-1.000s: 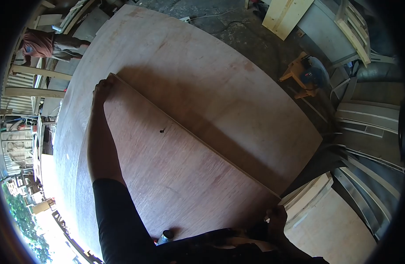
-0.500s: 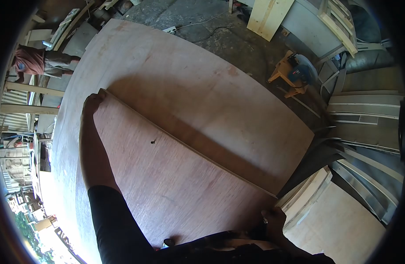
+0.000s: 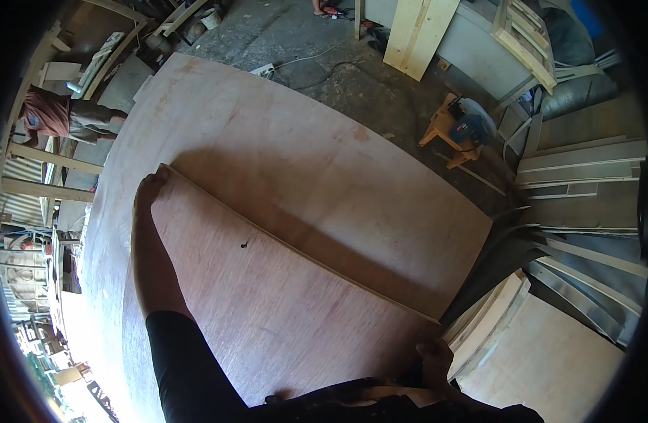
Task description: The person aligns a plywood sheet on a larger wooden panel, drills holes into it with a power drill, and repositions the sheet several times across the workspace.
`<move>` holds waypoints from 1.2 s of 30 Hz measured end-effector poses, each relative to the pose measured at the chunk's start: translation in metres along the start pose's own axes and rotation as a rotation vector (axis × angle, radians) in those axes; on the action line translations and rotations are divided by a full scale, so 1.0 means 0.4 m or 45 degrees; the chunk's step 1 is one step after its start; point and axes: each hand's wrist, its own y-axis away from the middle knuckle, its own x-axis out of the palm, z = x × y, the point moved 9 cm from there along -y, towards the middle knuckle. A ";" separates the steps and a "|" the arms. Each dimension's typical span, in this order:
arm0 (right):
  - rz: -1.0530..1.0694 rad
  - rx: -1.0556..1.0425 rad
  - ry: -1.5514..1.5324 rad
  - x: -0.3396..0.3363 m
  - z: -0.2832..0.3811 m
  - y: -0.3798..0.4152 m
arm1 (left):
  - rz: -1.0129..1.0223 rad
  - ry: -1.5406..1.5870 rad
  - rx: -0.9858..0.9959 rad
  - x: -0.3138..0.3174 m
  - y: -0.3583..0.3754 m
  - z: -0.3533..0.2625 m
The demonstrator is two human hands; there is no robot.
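A reddish plywood panel (image 3: pixel 288 289) lies tilted over a larger plywood sheet (image 3: pixel 303 148), casting a dark shadow along its far edge. My left hand (image 3: pixel 152 185) grips the panel's far left corner, fingers curled over the edge. At the lower right, my right hand (image 3: pixel 434 356) is closed by the panel's near right edge; its fingers are dark, and what they hold is hard to make out. A small dark mark shows on the panel's face.
A circular saw (image 3: pixel 470 128) rests on a small orange wooden stand (image 3: pixel 440 125) at upper right. Wooden boards (image 3: pixel 421 35) lean behind it. Another person (image 3: pixel 52 113) is at far left. A pale panel (image 3: pixel 542 359) lies at lower right.
The view has tipped slightly, so the sheet and saw appear shifted. My left hand still holds the panel's corner. A part of another person now shows at the top.
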 end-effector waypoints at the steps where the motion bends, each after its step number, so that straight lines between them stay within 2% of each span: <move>1: 0.021 -0.096 -0.061 0.011 0.041 0.008 | -0.006 0.006 0.002 -0.005 0.003 -0.003; 3: 0.033 -0.192 -0.125 0.016 0.065 0.013 | 0.060 0.164 0.049 -0.004 0.008 -0.017; 5: 0.202 -0.072 -0.013 0.027 0.030 -0.001 | 0.055 0.162 0.062 -0.012 0.009 -0.027; 9: 0.131 -0.123 0.277 0.009 0.032 -0.003 | 0.052 0.173 -0.013 -0.011 0.009 -0.021; 11: 0.004 -0.062 0.214 -0.010 0.010 -0.009 | -0.010 0.156 0.004 -0.018 0.020 -0.028; 15: 0.014 0.066 0.003 -0.007 0.016 -0.005 | -0.170 0.040 0.001 -0.056 0.054 -0.058; 17: 0.180 0.110 0.105 0.015 0.083 0.013 | -0.180 0.048 0.008 -0.064 0.057 -0.058; 20: 0.095 0.111 -0.046 0.000 0.010 -0.011 | -0.175 0.075 0.004 -0.065 0.062 -0.057; 23: 0.100 0.089 -0.010 -0.010 -0.035 -0.036 | -0.159 0.096 -0.012 -0.059 0.053 -0.045; 26: 0.139 0.195 -0.062 -0.005 -0.044 -0.034 | -0.133 0.100 -0.016 -0.059 0.053 -0.050; 33: 0.163 0.162 -0.044 -0.003 -0.045 -0.038 | -0.105 0.060 -0.048 -0.061 0.053 -0.049; 36: 0.162 0.225 -0.243 0.005 -0.059 -0.036 | -0.118 0.027 -0.059 -0.054 0.054 -0.052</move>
